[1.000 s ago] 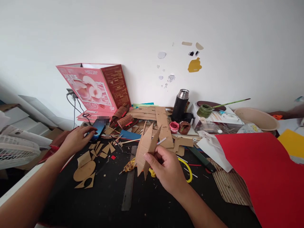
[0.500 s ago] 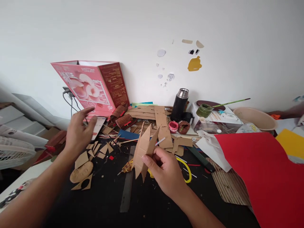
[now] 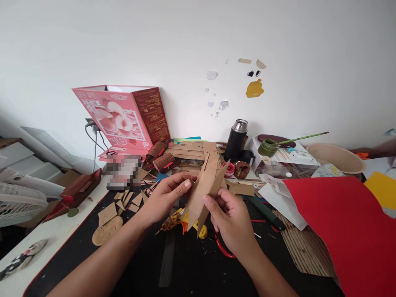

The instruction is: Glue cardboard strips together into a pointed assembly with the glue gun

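Between my hands is a folded cardboard piece point(image 3: 201, 192) with pointed, jagged ends, held tilted above the black work mat. My right hand point(image 3: 230, 216) pinches its right side, thumb in front and fingers behind. At its left edge, my left hand point(image 3: 168, 194) has its thumb and curled fingers closed on the cardboard; some fingertips are hidden behind it. Just below lies a yellow glue gun point(image 3: 202, 232) with a stained nozzle, partly covered by the cardboard. A red loop-shaped handle point(image 3: 225, 248) shows beside my right wrist.
Cardboard scraps point(image 3: 136, 200) and a rounded tan piece point(image 3: 107, 231) lie left. Behind stand a pink box point(image 3: 119, 119), a black flask point(image 3: 235, 140) and an open green paint jar point(image 3: 267, 148) with a brush. Red sheet point(image 3: 343, 222) and corrugated cardboard point(image 3: 301, 243) cover the right.
My left hand has come away from the phone at the left, moving right to the cardboard piece. The view has shifted slightly, and the phone's area is now pixelated.
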A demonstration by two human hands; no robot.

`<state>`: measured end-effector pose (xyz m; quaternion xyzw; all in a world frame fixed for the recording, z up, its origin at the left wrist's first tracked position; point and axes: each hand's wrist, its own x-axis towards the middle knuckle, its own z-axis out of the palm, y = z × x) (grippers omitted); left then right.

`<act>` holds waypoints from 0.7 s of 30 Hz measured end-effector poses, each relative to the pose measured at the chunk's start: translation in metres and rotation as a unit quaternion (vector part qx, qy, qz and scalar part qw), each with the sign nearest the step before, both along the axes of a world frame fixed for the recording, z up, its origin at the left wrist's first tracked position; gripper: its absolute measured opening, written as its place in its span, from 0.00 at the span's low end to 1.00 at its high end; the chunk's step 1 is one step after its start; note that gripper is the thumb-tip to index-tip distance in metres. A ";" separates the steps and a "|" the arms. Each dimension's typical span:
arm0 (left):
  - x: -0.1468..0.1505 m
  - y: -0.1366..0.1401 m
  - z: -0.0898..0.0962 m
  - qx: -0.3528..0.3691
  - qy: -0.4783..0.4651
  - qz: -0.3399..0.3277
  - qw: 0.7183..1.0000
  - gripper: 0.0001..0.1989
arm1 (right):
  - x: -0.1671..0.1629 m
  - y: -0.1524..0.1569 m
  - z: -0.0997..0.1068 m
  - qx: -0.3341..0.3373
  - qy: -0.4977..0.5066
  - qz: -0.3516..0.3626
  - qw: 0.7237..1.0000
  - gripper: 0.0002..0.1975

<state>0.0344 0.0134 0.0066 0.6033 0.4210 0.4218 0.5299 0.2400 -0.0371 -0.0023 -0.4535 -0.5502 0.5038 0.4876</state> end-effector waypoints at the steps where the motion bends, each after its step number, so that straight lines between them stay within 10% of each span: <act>1: 0.001 0.000 -0.006 -0.012 -0.016 0.005 1.000 0.25 | 0.000 0.000 0.000 -0.003 0.005 0.003 1.000 0.24; 21: 0.012 -0.012 -0.022 -0.142 -0.204 0.036 0.968 0.25 | -0.003 0.005 0.002 -0.050 0.089 0.020 0.995 0.26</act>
